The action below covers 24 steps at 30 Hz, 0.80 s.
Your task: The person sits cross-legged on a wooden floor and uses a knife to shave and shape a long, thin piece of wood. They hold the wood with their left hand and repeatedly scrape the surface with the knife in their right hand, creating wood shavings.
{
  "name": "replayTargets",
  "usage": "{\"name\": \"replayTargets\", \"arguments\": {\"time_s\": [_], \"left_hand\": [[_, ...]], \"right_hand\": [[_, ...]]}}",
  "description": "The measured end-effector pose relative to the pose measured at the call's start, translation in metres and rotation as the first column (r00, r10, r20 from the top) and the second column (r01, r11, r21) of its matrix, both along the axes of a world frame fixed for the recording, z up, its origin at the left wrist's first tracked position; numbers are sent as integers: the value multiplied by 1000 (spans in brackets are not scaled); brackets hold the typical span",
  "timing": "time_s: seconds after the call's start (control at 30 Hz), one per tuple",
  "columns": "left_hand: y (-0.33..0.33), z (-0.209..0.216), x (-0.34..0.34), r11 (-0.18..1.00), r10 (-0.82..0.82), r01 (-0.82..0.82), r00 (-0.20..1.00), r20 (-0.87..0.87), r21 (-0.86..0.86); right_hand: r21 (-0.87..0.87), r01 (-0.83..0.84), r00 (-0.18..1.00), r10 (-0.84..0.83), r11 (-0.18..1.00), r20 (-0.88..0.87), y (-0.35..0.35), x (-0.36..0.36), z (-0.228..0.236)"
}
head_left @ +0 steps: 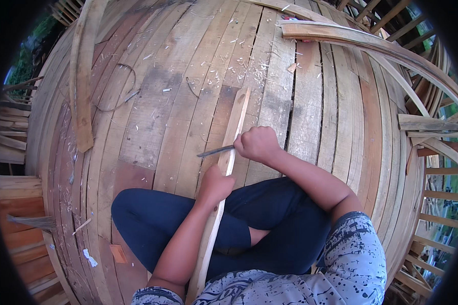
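A long, narrow wooden strip (212, 239) runs from beside my body, over my crossed legs, to a tip resting near the plank floor ahead. My left hand (216, 187) is closed around it just above my lap. Farther along, my right hand (258, 144) makes a fist at the strip's right edge, gripping a knife whose handle is hidden in the fingers. Its dark, narrow blade (212, 152) lies across the strip and points left, beyond my left hand.
Pale wood shavings (257, 73) litter the floor ahead. A long board (81, 86) lies at the far left, and more boards (341, 33) cross at the upper right. Near the left side are a broom (35, 222), a small wood block (118, 253) and a white scrap (89, 257).
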<state>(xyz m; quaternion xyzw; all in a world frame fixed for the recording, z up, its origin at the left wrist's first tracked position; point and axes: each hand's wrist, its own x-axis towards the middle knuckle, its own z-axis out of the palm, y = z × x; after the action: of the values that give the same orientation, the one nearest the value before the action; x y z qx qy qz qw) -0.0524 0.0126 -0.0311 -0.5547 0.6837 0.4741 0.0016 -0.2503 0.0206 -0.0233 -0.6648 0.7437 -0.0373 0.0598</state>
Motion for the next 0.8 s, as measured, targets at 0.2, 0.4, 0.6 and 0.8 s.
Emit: {"name": "replayTargets", "arguments": {"time_s": [0.2,0.4,0.6,0.8], "left_hand": [[2,34,-21,992,13,-7,999,-43,123],[-5,25,-10,997,-10,16,998,-63,81],[2,14,-5,999,-2,2,1000,-1,41],[-5,20,-15,992,14,-4,997,-81,123]], "right_hand": [[-180,328,937,-343,927,-64,-20,-111,-34],[-7,124,989,-123,992,76,-6,-18,-8],[-75,119,993,-117,990,26,0,-18,-11],[-119,116,992,-110,986,59,-5,-43,-20]]}}
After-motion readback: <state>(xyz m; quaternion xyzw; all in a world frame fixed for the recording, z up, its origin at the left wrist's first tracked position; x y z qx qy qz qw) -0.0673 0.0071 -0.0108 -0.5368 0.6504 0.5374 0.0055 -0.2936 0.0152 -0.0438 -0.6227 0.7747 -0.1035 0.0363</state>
